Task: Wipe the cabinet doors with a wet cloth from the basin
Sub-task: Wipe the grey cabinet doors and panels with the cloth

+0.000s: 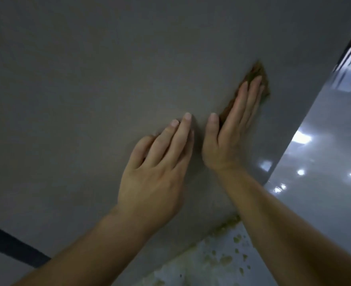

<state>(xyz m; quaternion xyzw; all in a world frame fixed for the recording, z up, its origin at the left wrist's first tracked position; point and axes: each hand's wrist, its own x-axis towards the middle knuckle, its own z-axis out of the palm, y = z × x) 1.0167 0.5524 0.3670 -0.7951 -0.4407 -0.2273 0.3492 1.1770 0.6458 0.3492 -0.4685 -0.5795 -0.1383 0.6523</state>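
Head view: right grip (230, 137), fingers straight and pressed together, flat on brown cloth (257, 70) against grey door (87, 79) right of centre; left grip (156, 174) just beside it at centre, fingers nearly straight, resting bare on door; speckled floor (222, 256) at lower right.

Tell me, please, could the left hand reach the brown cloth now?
Probably yes: the left hand rests on the door close to the cloth, though the right hand covers most of it.

right hand (230, 129) flat on brown cloth (259, 73) | left hand (158, 168) flat on cabinet door (87, 89)
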